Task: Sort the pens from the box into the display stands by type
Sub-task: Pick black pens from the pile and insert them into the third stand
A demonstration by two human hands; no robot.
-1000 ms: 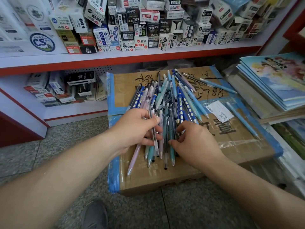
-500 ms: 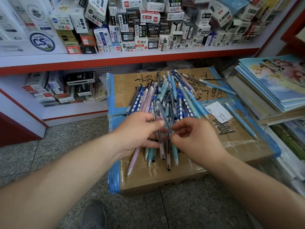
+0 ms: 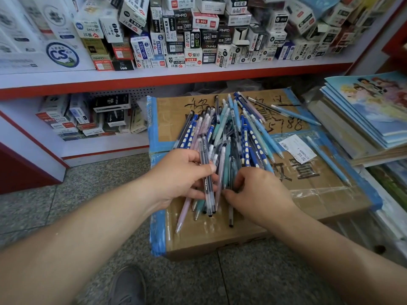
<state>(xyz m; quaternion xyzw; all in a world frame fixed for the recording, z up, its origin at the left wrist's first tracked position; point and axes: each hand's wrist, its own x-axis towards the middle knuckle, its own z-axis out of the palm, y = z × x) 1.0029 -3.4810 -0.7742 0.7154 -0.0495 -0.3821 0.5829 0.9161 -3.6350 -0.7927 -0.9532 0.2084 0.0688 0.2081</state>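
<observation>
A heap of pens (image 3: 233, 133) in blue, teal, pink and dark colours lies on top of a taped cardboard box (image 3: 319, 194). My left hand (image 3: 180, 175) grips a few translucent dark pens (image 3: 206, 172) upright-slanted over the near end of the heap, thumb across them. My right hand (image 3: 257, 190) sits just right of it, fingers curled into the near ends of the pens and pinching a dark one. A few light blue pens (image 3: 295, 115) lie apart toward the right side of the box. No display stand is in view.
A red-edged shelf (image 3: 176, 73) packed with small pen boxes runs along the back, with more boxes on the lower shelf (image 3: 88, 117) at left. Stacked notebooks (image 3: 370, 111) stand to the right. A white label (image 3: 297, 148) sticks to the box. My shoe (image 3: 127, 285) rests on the grey floor.
My left hand has gathered dark pens and lifted them slightly. My right hand dropped back down into the near ends of the heap after passing a pen across.
</observation>
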